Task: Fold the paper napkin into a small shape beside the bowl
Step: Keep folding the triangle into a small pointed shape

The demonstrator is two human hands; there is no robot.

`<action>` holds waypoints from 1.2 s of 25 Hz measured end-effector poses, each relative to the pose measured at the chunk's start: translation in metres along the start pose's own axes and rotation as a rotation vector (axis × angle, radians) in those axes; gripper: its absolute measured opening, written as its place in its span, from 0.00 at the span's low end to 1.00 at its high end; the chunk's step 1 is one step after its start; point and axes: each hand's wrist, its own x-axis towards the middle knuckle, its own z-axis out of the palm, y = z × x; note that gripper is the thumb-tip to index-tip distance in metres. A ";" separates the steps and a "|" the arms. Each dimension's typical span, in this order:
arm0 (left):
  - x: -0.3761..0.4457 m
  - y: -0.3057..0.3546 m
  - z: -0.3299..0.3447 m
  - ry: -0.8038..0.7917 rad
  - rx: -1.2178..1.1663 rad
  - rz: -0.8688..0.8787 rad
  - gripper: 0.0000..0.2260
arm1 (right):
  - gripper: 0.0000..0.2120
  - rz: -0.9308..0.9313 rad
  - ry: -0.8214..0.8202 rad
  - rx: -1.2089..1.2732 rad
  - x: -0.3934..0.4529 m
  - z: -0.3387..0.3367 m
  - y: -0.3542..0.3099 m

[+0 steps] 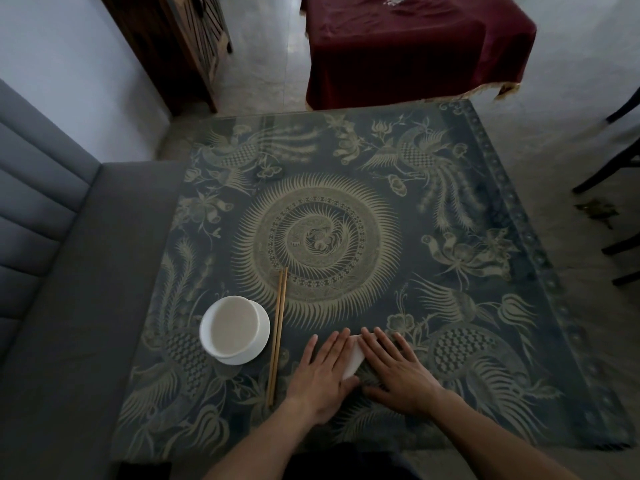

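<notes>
A white paper napkin (354,355) lies on the patterned tabletop near the front edge, mostly covered by both hands. Only a narrow white strip of it shows between them. My left hand (323,374) rests flat on its left part, fingers spread and pointing away from me. My right hand (394,370) presses flat on its right part, fingers extended. A white bowl (235,329) stands on a white saucer to the left of the hands. A pair of wooden chopsticks (278,334) lies between the bowl and my left hand.
The table (450,271) carries a dark blue cloth with a pale bird and sun pattern under glass. A grey padded bench (62,271) runs along the left. A maroon-draped table (408,46) stands beyond. Dark chair legs (616,161) are at right.
</notes>
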 end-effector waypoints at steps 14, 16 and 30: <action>-0.018 0.006 0.002 0.060 0.029 0.171 0.32 | 0.42 0.002 -0.014 -0.028 0.001 -0.001 -0.001; -0.025 0.005 0.005 0.077 0.059 0.163 0.32 | 0.42 -0.001 -0.023 -0.028 0.001 0.000 -0.001; -0.053 -0.018 0.000 0.042 0.128 0.261 0.28 | 0.42 0.006 -0.023 -0.024 0.001 0.002 0.000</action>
